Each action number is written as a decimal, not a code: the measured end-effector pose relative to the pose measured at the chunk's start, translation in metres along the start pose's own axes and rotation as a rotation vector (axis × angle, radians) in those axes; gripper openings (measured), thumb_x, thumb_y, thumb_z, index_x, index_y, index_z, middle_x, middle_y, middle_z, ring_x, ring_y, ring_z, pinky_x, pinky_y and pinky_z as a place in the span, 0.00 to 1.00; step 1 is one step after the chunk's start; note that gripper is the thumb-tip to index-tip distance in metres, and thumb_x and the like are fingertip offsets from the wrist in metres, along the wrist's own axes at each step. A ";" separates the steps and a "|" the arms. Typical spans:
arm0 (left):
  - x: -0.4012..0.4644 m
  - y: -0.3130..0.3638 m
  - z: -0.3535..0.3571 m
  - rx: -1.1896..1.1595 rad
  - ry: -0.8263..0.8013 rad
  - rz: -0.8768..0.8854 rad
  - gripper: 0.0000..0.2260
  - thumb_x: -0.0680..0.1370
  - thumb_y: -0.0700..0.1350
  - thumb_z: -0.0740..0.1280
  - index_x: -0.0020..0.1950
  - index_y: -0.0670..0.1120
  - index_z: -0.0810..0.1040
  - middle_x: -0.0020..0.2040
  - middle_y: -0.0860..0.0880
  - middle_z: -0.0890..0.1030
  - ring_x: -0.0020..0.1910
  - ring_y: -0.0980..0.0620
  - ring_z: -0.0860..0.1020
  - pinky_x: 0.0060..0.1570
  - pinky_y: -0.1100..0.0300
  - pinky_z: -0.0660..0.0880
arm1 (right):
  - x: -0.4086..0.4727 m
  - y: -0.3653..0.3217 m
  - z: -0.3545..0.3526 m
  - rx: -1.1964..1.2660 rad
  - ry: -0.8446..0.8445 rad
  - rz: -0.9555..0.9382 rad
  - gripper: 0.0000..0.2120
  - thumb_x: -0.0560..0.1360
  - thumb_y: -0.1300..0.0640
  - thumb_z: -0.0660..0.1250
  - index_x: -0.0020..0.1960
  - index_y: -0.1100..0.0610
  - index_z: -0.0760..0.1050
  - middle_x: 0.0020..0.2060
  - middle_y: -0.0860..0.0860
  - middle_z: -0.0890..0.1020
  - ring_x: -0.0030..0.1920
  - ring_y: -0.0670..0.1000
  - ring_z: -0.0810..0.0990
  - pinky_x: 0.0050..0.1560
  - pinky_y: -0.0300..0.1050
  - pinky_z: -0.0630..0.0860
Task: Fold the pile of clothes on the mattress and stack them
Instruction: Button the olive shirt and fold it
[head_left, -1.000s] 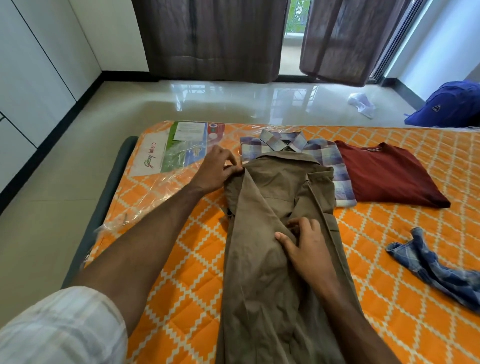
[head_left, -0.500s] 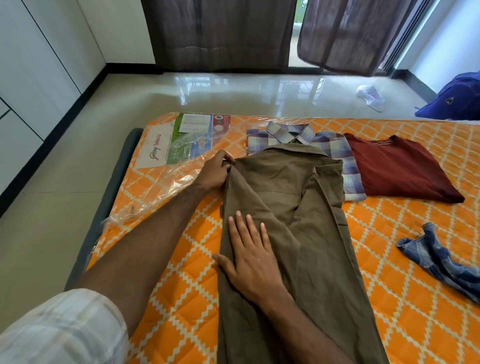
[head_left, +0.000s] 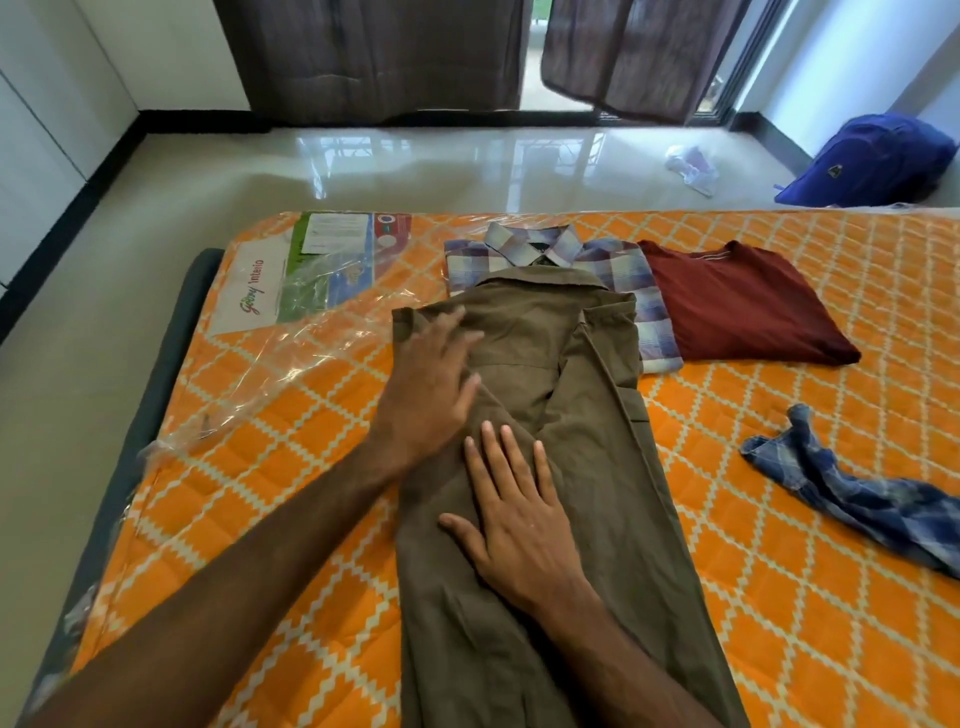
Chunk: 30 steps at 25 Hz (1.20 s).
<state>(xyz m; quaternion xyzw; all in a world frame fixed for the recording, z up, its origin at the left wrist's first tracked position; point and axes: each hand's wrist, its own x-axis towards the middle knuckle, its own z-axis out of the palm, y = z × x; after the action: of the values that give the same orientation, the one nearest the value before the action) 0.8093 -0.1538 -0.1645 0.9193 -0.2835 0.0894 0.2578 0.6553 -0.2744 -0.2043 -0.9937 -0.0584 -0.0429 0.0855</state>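
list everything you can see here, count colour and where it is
brown shirt: 1, olive brown, mid mattress, sides folded in, top edge over the plaid shirt
plaid shirt: 1, blue and white, folded, far side of mattress
red shirt: 1, maroon, folded, right of the plaid shirt
blue cloth: 1, blue check, crumpled, right side of mattress
mattress: 1, orange with white lattice
plastic wrap: 1, clear with a label, far left corner of mattress
curtains: 2, dark brown, far wall
backpack: 1, blue, on floor, far right
bag: 1, whitish, on floor
left hand: flat on brown shirt
right hand: flat on brown shirt
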 end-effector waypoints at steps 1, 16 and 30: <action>-0.014 0.007 0.011 0.055 -0.180 -0.001 0.25 0.83 0.55 0.58 0.79 0.49 0.61 0.82 0.47 0.54 0.81 0.48 0.51 0.78 0.48 0.48 | -0.002 0.002 0.004 -0.009 -0.025 0.004 0.37 0.82 0.31 0.44 0.82 0.55 0.56 0.82 0.55 0.52 0.82 0.52 0.44 0.80 0.60 0.47; -0.015 0.026 0.023 0.305 -0.380 -0.041 0.33 0.82 0.62 0.53 0.83 0.50 0.49 0.83 0.45 0.44 0.82 0.45 0.44 0.78 0.44 0.42 | -0.070 0.099 -0.035 0.223 0.060 0.381 0.36 0.81 0.34 0.52 0.83 0.51 0.50 0.82 0.52 0.49 0.81 0.53 0.47 0.80 0.53 0.51; 0.106 0.114 0.080 -0.571 -0.206 -0.551 0.13 0.78 0.52 0.72 0.55 0.43 0.79 0.51 0.44 0.82 0.52 0.46 0.80 0.57 0.46 0.79 | -0.055 0.151 -0.060 0.502 -0.028 0.656 0.14 0.80 0.41 0.64 0.54 0.50 0.67 0.48 0.48 0.82 0.47 0.52 0.81 0.41 0.47 0.74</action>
<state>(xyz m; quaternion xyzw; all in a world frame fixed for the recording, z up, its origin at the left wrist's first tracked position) 0.8329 -0.3267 -0.1518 0.8566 -0.0642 -0.1580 0.4870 0.6148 -0.4387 -0.1752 -0.9083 0.2518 0.0156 0.3337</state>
